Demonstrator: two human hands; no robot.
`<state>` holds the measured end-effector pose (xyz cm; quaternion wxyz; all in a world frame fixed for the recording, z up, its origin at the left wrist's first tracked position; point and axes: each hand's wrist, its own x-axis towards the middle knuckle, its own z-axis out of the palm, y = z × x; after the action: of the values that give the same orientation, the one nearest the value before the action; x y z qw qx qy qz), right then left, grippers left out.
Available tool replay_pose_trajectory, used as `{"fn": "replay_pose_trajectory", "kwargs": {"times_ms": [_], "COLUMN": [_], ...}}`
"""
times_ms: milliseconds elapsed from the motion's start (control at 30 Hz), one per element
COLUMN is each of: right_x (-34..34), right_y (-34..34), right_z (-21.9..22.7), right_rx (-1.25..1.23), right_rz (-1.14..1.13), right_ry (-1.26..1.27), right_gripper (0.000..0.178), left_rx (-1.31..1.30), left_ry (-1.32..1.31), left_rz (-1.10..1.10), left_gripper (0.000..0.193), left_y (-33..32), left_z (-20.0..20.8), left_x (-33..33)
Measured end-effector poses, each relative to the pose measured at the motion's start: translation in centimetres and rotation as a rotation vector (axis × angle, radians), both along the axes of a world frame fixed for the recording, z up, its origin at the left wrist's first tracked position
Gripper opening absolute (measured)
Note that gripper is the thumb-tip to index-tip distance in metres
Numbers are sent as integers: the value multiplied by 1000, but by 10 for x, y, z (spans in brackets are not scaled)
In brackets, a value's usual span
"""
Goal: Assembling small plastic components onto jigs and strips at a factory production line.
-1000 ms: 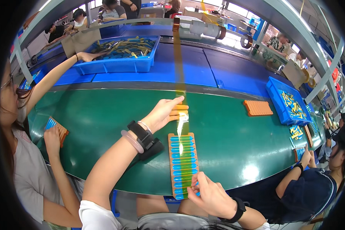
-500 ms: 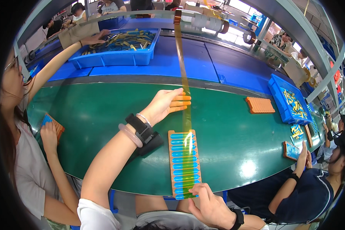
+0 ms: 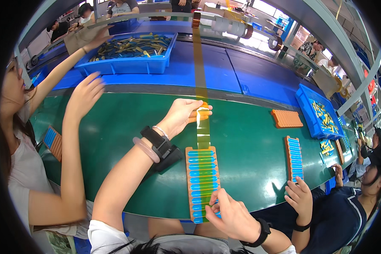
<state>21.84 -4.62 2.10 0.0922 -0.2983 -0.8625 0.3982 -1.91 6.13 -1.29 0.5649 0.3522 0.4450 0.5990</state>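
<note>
Head view: rack lay near-to-far on desk, tape along its long axis. Right grip, nearer, was at near end, couldn't tell if grasping; left grip, unclenched, backed tape beyond far end.

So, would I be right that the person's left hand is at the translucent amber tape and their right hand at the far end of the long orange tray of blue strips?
Not quite: the head view shows the right hand at the near end of the long orange tray, not the far end. The left hand is at the translucent amber tape.
</note>
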Motion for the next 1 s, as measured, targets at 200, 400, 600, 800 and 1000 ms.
{"fn": "replay_pose_trajectory", "kwargs": {"times_ms": [200, 400, 600, 800, 1000], "right_x": [-2, -9, -34, -78, -87], "right_y": [1, 10, 36, 79, 102], "right_z": [0, -2, 0, -11, -4], "right_rx": [15, 42, 117, 272, 301], "right_rz": [5, 23, -12, -108, -208], "right_ry": [6, 1, -54, -28, -40], "right_gripper": [25, 25, 25, 20, 20], "left_rx": [-21, 1, 2, -11, -42], "left_ry": [157, 281, 471, 601, 704], "left_rz": [66, 121, 208, 268, 269], "left_gripper": [25, 23, 22, 21, 21], "left_y": [0, -1, 1, -5, -11], "left_z": [2, -5, -13, -21, -20], "left_x": [3, 9, 13, 14, 17]}}
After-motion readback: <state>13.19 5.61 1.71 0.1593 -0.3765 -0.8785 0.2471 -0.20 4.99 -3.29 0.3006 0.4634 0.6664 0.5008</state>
